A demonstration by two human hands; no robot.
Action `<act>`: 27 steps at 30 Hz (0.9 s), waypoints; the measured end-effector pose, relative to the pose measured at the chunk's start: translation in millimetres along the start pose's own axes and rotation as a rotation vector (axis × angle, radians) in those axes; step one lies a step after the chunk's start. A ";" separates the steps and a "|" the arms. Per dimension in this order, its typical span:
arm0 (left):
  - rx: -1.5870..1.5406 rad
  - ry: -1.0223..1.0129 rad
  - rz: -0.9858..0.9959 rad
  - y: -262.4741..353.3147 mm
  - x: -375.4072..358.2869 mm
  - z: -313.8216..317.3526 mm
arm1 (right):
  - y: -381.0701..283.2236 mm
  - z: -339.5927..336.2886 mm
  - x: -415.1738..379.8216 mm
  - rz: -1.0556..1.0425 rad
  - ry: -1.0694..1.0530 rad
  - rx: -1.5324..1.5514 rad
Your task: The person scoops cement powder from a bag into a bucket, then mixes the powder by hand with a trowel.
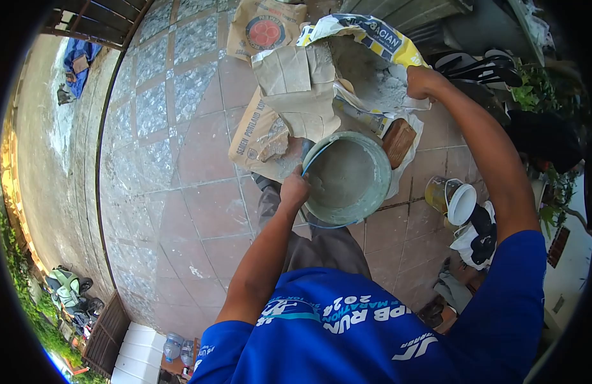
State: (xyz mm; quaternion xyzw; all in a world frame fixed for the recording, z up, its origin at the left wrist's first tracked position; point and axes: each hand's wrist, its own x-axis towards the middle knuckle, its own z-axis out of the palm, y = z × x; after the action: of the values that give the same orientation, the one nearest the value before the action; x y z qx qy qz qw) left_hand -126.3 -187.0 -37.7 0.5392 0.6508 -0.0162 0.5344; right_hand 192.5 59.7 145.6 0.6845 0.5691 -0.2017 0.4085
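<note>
A round greenish bucket (374,160) with grey powder or mix in its bottom stands in front of my legs. My left hand (294,190) is closed at the bucket's left rim, where its thin blue handle runs. My right hand (421,83) is closed on the right edge of an open yellow, white and blue cement bag (408,51). Loose grey cement powder (366,73) shows inside that bag. A wooden block (399,142) lies between the bag and the bucket.
Brown paper cement bags (264,29) lie on the tiled floor (206,211) at the far left of the bucket. To the right are a yellowish pail (440,192) and a white round container (462,204). Plants (529,96) and dark objects line the right side.
</note>
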 end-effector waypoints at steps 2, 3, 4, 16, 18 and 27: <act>-0.001 -0.001 0.010 2.8 0.2 -3.7 | 3.4 7.8 6.7 -0.056 -0.004 0.112; -0.006 0.001 0.017 3.1 3.9 -2.9 | 5.8 20.3 15.4 -0.038 0.002 0.121; -0.013 0.005 0.018 0.9 4.2 0.9 | 5.7 33.7 25.1 -0.026 0.005 0.127; -0.045 -0.003 0.004 0.7 3.7 -2.9 | 47.7 42.3 23.0 -0.011 -0.282 0.756; -0.069 0.002 0.020 -1.8 9.5 -3.0 | 47.7 46.0 19.6 -0.026 -0.301 0.775; -0.127 -0.017 0.036 -0.6 4.0 -8.1 | 17.6 72.0 24.4 -0.152 -0.389 1.094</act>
State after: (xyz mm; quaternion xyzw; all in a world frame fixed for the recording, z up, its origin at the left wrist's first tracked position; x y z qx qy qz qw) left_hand -131.5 -179.6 -37.4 0.5155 0.6362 0.0305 0.5732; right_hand 229.3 17.5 91.2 0.7037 0.3442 -0.6168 0.0772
